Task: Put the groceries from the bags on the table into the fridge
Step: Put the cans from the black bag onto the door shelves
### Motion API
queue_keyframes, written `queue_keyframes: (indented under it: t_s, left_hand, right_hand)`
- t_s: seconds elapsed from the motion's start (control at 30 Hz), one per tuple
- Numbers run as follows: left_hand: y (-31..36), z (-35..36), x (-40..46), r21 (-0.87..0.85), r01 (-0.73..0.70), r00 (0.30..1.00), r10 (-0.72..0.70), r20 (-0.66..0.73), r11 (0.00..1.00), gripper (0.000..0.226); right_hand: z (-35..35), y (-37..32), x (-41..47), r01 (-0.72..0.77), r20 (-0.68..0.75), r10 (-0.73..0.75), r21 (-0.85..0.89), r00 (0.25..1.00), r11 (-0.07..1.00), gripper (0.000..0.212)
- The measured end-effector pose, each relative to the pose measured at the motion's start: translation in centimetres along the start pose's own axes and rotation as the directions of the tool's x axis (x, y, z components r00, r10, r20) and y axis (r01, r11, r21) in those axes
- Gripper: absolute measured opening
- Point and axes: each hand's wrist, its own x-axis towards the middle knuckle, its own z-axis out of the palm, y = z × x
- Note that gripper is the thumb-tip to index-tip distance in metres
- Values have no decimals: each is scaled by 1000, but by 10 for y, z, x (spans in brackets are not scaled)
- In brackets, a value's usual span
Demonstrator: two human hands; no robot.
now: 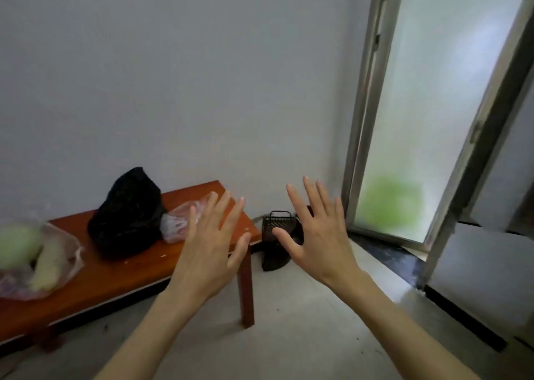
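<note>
At the far left of the wooden table, a clear plastic bag lies open with a pale green vegetable and something long and pale spilling toward the edge; lifted carelessly by one side, it would likely shed its contents onto the floor. Next along, the black bag slumps upright against the wall, its contents hidden, so its weight is a guess and thin handles could tear. Just beside it lies a small pinkish plastic bag, partly behind the left hand.

The left hand is raised over the table's right end, fingers spread wide and straight, holding and touching nothing. The right hand is likewise splayed in the air, empty, in front of a dark mesh basket on the floor. No fridge is in view, and the picture is somewhat blurred, so the carrying route cannot be judged. At right stands a frosted glass door.
</note>
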Motion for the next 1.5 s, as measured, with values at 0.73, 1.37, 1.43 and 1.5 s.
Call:
queue_keyframes:
  t_s: [0.73,1.37,1.43,1.5]
  left_hand:
    - [-345,27,-53,152,430,884,-449,129,890,61]
    - [-570,148,96,119,412,839,-427,338,904,53]
    - [-596,166,115,121,387,855,-405,324,914,55]
    - [-621,186,134,127,381,861,-401,313,916,58]
  right_hand:
    - [297,-235,135,244,326,-310,229,893,942,70]
    - [499,-263,325,97,444,-242,325,862,941,56]
    - [524,-265,348,100,430,-229,302,873,948,53]
    - [549,-268,372,80,426,-206,295,881,952,50]
